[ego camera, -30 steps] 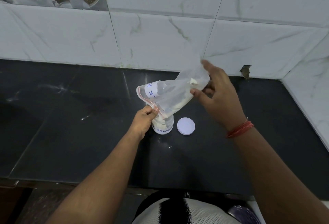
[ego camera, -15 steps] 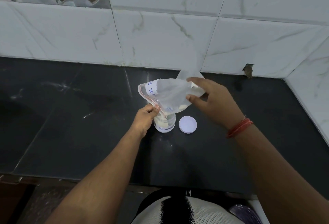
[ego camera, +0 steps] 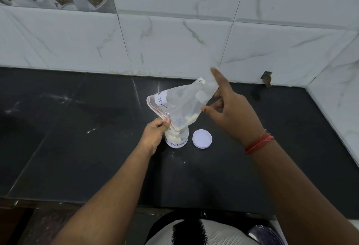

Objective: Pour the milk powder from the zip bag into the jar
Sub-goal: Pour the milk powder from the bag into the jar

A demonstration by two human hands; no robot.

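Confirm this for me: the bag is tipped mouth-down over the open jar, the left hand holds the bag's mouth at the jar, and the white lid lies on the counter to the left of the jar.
Not quite. The lid lies to the right of the jar, not the left, as the head view shows. The rest stands: the bag is tipped mouth-down over the open jar, and the left hand holds its mouth there.

Black counter [ego camera: 77,147], white grey-veined tiles [ego camera: 174,40], white lid [ego camera: 202,139], red wristband [ego camera: 259,143].
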